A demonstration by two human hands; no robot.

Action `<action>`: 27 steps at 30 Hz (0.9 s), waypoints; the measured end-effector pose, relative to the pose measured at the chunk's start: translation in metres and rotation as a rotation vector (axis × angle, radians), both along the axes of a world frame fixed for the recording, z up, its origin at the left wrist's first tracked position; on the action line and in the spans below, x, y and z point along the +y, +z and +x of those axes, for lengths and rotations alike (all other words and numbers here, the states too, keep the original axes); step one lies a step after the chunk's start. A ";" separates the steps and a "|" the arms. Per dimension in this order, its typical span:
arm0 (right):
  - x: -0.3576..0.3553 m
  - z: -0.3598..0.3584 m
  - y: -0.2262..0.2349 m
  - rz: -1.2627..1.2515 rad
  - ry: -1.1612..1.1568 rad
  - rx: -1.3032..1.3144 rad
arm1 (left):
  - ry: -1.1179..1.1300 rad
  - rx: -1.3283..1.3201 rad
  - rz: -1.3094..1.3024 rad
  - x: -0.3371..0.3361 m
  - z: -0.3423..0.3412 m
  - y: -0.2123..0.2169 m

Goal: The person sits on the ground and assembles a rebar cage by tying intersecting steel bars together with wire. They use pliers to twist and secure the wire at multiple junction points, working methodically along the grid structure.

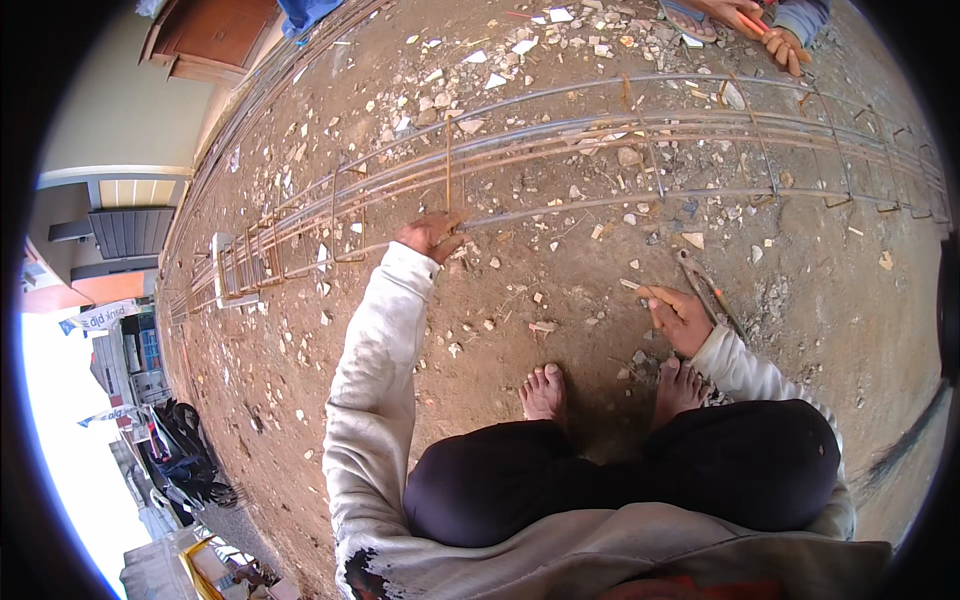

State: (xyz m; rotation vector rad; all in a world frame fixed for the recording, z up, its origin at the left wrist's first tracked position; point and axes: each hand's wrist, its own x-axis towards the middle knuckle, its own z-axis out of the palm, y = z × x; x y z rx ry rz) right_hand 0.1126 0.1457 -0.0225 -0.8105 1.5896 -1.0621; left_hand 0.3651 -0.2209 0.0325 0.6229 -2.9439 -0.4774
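A long cage of steel reinforcing bars (560,207) with square stirrups runs across the ground in front of me. My left hand (432,237) is closed at the near lower bar, where an upright rusty stirrup (449,165) meets it. Above my right foot, my right hand (679,318) pinches a short, thin whitish stick (631,284), whose exact kind I cannot make out. Rusty pincers (712,292) with long handles lie on the dirt beside that hand, partly behind the wrist.
Across the cage, another person's hands (785,45) hold a red-handled tool. Several stirrups (250,265) are bunched at the cage's left end, near a pale block. Stones and broken tile (495,80) litter the dirt. My bare feet (543,392) are close below the cage.
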 end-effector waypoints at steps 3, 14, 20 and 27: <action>-0.003 0.009 -0.002 -0.070 0.011 0.033 | -0.162 0.158 -0.031 0.021 -0.032 0.000; -0.024 0.043 -0.022 0.010 -0.058 -0.155 | -0.106 0.233 0.185 0.026 -0.035 0.011; -0.037 0.057 -0.021 0.076 -0.055 -0.175 | -0.396 0.293 -0.059 0.004 -0.030 0.000; -0.138 0.069 -0.018 0.373 -0.278 -0.893 | 0.204 0.407 0.240 -0.001 -0.058 0.022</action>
